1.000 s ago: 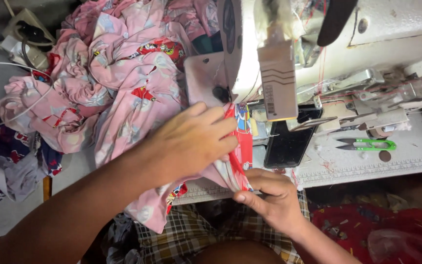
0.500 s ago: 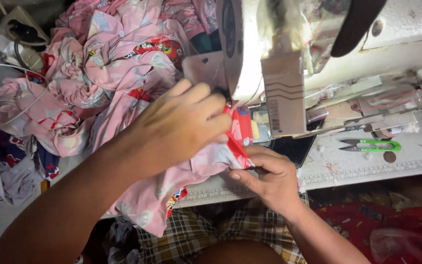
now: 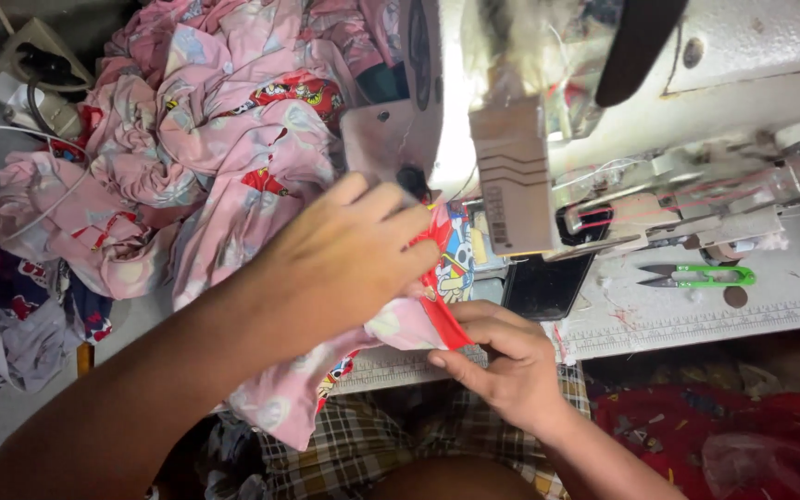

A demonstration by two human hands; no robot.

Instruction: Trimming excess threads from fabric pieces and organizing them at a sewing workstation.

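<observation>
The left hand (image 3: 344, 264) lies flat on the pink cloth (image 3: 233, 199), hiding the needle; the right hand (image 3: 502, 356) pinches the red strip (image 3: 439, 310).

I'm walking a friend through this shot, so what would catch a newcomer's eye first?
The two hands at centre: the left hand presses pink printed cloth flat, while the right hand pinches a red trim at its edge. Above them looms the white sewing machine, with green thread snips on the table to the right.
</observation>
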